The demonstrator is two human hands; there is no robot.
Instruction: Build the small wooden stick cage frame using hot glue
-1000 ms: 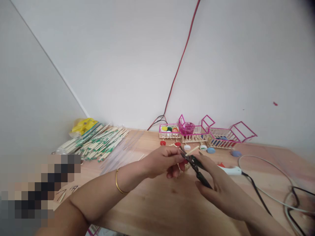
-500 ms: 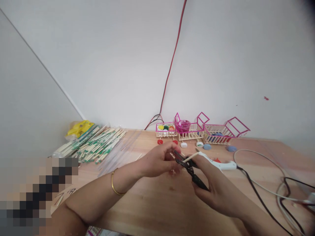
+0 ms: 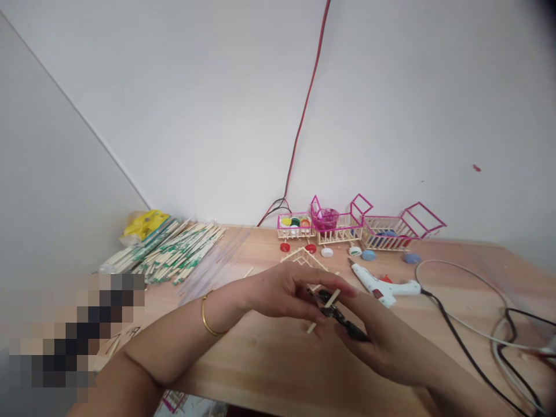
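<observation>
My right hand [image 3: 369, 330] is closed around the dark handles of a pair of cutting pliers [image 3: 343, 323], jaws pointing left. A short pale wooden stick [image 3: 332, 298] lies across the pliers near the jaws. My left hand [image 3: 291, 292], with a gold bangle on its wrist, is closed around the jaw end, its fingers at the stick. The end of a pale stick [image 3: 311, 328] shows below the left fingertips. Fingers hide part of the jaws. Just beyond my left hand is a pale stick frame [image 3: 304, 256] with a pointed corner.
Small stick carts [image 3: 339, 229] with pink edges and bottle-cap wheels stand along the wall. A white glue gun [image 3: 382, 284] lies right of my hands, its black cable [image 3: 452, 336] trailing rightward. Bundled sticks [image 3: 178, 255] and a yellow bag [image 3: 145, 226] lie at the left.
My left hand has moved right and slightly down, closing over the pliers' jaws. The stick across the pliers sits lower. The pointed stick frame and more of the glue gun now show.
</observation>
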